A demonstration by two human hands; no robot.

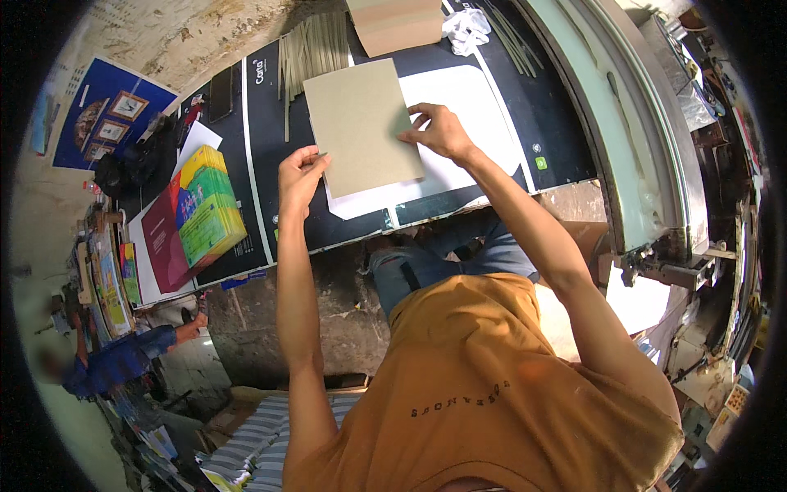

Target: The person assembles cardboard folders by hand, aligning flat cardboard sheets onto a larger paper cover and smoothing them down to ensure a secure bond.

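A greyish-brown sheet of cardboard (pixel 365 123) lies slightly tilted over white paper (pixel 459 94) on the dark worktop. My left hand (pixel 301 176) pinches the board's lower left edge between thumb and fingers. At the opposite edge, my right hand (pixel 440 131) has its bent fingers and thumb closed on the board's right side. The fingertips under the board are hidden on both sides. Behind the board stands a tan block or stack of board (pixel 398 25), cut off by the top of the view.
Narrow cardboard strips (pixel 316 49) lie at the back, near crumpled white material (pixel 467 31). To the left sit colourful booklets (pixel 205 209) and a maroon cover (pixel 164 238). A large pale-green machine (pixel 627 148) borders the worktop's right side. Another person (pixel 123 357) is at far left.
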